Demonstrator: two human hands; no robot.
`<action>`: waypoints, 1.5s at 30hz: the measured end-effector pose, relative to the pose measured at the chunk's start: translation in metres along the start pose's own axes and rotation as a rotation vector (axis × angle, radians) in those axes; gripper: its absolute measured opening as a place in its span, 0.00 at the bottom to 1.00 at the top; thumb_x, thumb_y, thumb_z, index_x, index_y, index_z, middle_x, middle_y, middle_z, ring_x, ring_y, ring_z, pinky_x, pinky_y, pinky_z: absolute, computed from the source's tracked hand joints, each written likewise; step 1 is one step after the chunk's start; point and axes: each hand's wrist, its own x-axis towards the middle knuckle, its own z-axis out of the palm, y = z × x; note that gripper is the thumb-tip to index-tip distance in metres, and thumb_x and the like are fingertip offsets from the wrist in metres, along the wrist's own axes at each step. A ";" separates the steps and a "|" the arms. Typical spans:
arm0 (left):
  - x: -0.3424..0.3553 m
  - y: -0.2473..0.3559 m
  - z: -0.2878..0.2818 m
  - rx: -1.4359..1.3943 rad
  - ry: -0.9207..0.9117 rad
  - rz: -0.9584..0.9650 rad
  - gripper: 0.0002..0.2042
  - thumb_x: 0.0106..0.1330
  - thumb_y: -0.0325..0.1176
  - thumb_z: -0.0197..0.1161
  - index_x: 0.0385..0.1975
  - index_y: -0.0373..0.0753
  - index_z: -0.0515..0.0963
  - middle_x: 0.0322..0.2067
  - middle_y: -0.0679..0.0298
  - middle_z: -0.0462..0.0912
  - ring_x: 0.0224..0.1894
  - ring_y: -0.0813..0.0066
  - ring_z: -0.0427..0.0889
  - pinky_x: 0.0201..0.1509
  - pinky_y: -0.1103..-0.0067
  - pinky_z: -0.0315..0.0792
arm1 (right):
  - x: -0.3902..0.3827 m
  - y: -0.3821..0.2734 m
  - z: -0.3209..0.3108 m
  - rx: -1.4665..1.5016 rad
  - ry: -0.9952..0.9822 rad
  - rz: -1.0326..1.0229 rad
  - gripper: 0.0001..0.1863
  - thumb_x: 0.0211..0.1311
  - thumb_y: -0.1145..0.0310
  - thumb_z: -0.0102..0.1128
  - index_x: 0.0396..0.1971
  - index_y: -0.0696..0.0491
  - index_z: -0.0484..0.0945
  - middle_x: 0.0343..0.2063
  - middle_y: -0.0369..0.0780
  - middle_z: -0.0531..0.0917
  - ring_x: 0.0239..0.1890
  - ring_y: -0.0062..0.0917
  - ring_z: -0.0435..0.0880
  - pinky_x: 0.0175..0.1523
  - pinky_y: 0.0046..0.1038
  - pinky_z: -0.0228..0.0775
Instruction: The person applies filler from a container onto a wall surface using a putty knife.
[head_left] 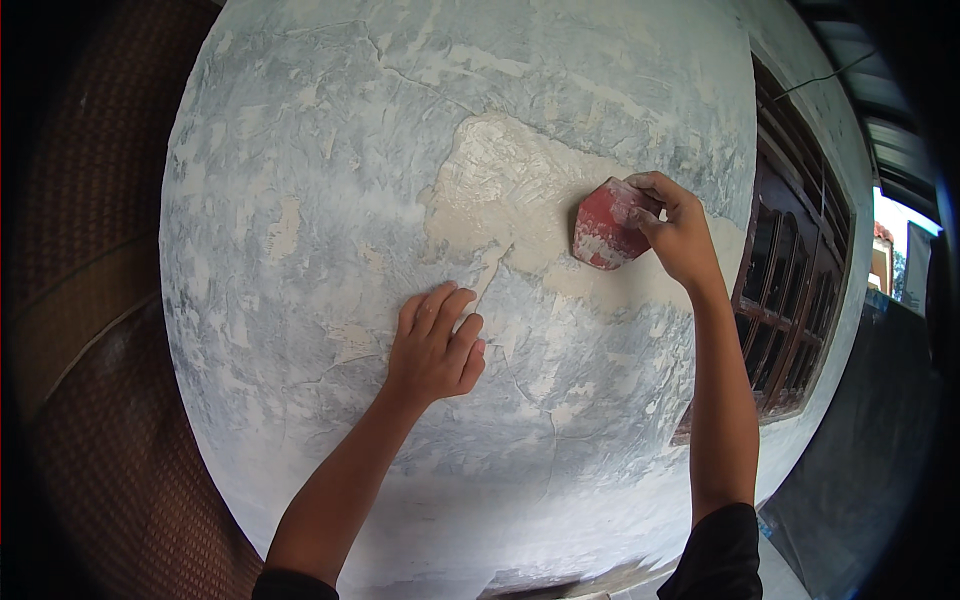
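Pinching a red, paste-smeared spreader (603,225) by its right side with the right hand (682,232), clamping it between the thumb on its near face and the fingers hooked over its edge. Holding it at the right half of a cream-coloured patch (510,190) on the blotchy grey-white wall (330,230), either touching the surface or just off it; unable to tell which.

Reaching the left hand (437,345) to the wall below the patch, bending the fingers loosely and slightly apart, bringing the fingertips beside the lower end of a narrow cream streak (490,272). Hiding the palm from view, leaving its contact with the wall unclear.

Stretching both bare forearms (340,490) up from dark sleeves (715,555). Facing thin cracks (553,440) above and below the patch. Working with a dark reddish-brown window (785,290) to the right of the spreader, and with a brown woven panel (110,470) beyond the wall's left edge.
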 end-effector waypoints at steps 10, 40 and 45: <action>0.002 0.000 0.000 -0.009 0.009 0.011 0.16 0.56 0.32 0.58 0.44 0.39 0.68 0.52 0.52 0.74 0.56 0.52 0.72 0.57 0.56 0.61 | -0.005 0.014 0.000 0.088 -0.007 0.062 0.17 0.52 0.85 0.56 0.43 0.61 0.79 0.36 0.40 0.85 0.39 0.22 0.82 0.49 0.25 0.73; -0.001 -0.003 -0.003 -0.010 -0.026 0.027 0.17 0.56 0.32 0.58 0.46 0.38 0.69 0.51 0.52 0.74 0.56 0.51 0.72 0.57 0.57 0.60 | -0.061 0.035 0.017 0.285 0.285 0.310 0.13 0.53 0.84 0.57 0.41 0.63 0.78 0.35 0.41 0.84 0.38 0.20 0.82 0.46 0.21 0.72; 0.001 -0.001 -0.001 -0.025 -0.020 0.023 0.18 0.56 0.32 0.58 0.46 0.38 0.68 0.51 0.52 0.74 0.56 0.51 0.72 0.57 0.57 0.60 | -0.063 0.054 -0.003 0.374 0.438 0.338 0.14 0.54 0.84 0.57 0.42 0.63 0.77 0.37 0.42 0.84 0.39 0.19 0.81 0.45 0.21 0.71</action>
